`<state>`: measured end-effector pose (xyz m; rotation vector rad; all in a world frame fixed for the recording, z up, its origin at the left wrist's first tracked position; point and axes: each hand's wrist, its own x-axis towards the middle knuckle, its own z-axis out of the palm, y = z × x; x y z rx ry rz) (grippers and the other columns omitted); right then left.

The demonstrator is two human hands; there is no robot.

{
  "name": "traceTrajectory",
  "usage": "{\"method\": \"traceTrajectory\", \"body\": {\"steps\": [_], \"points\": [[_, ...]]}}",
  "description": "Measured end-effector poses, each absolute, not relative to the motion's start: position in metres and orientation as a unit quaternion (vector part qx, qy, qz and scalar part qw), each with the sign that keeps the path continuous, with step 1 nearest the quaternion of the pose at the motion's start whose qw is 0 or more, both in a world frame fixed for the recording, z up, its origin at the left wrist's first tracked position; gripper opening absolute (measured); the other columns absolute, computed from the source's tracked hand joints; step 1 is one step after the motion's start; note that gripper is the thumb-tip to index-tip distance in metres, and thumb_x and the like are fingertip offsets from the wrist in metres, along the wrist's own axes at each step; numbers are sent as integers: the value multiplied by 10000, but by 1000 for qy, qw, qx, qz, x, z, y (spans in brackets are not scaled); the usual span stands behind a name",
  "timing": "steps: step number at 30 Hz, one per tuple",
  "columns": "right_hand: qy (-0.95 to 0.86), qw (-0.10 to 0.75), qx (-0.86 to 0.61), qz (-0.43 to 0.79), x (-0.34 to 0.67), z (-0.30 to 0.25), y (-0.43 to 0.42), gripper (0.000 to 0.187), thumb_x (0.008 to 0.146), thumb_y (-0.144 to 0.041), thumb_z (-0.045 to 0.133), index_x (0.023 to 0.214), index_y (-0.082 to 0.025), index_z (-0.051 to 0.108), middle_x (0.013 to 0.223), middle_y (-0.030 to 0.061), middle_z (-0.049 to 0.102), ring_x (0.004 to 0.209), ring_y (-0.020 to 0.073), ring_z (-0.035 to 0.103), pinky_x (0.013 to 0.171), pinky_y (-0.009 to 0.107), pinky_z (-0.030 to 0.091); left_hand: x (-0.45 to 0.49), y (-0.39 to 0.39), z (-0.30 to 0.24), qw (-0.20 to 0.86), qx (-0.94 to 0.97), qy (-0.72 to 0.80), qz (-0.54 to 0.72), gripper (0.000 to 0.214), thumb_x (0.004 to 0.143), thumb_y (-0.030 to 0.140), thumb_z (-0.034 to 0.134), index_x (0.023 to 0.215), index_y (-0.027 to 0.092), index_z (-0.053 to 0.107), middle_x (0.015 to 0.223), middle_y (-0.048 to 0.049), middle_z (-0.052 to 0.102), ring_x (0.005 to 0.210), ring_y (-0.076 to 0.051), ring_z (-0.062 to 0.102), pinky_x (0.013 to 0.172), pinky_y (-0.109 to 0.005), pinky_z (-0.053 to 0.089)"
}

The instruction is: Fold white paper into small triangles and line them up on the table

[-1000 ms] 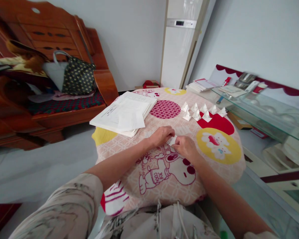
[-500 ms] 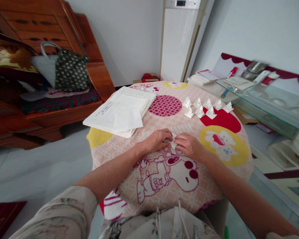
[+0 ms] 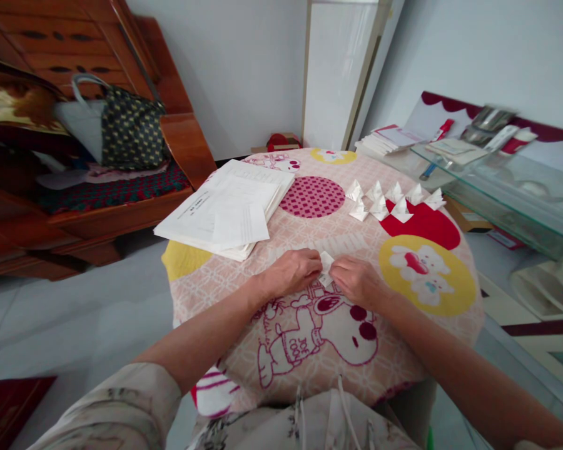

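Note:
A small folded piece of white paper (image 3: 326,270) is between my two hands, low over the cloth-covered table. My left hand (image 3: 294,271) pinches its left edge with curled fingers. On the opposite side, my right hand (image 3: 358,279) has its fingers closed on the right edge. Fingertips hide parts of both edges. Beyond and to the right, several folded white paper shapes (image 3: 379,207) with pointed tops stand in two rows. To the left lies a stack of printed sheets (image 3: 201,215), with a smaller loose sheet (image 3: 241,223) on top.
The round table has a patterned cloth (image 3: 309,231) with cartoon figures. A glass shelf (image 3: 507,197) holding metal containers and papers stands at the right. Left of the table is a wooden bench (image 3: 178,134) with a dotted bag (image 3: 131,128) on it.
My hands have drawn slightly apart at the folded paper, so more of it shows between them. Both still hold it. The view has shifted a little.

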<state>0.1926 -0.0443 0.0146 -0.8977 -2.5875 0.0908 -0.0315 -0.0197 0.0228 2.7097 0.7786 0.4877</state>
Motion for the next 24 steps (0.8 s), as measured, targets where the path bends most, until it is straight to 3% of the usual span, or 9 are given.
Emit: {"method": "traceTrajectory", "body": {"steps": [4,9,14,24], "points": [[-878,226,-377,187,198,20,-30,196,889,-145,577,731,-156,693,793,67,667,746,169,596,700,287,437,-31,-20,24,176,911,324,186,214,932,139,525,829,136,713,844,-60,656,791,-151,616,725,-253,471],[-816,186,-453,308,201,32,-11,169,813,-239,642,685,-161,718,692,21,652,655,148,564,620,270,397,-29,-15,23,246,855,400,220,134,862,135,603,811,147,727,804,-28,672,731,-127,605,706,-241,465],[-768,167,-518,338,200,35,-7,227,770,-327,652,628,-155,689,562,-15,563,564,123,471,531,254,313,-26,-9,22,271,822,454,212,99,836,186,651,781,153,727,758,-10,671,674,-115,575,650,-230,443],[-743,143,-564,330,196,36,-13,247,788,-330,620,609,-161,614,528,-27,506,511,103,417,508,251,275,-17,-10,24,230,798,535,155,180,866,265,647,788,144,756,740,-42,704,658,-141,578,665,-268,447]]}}
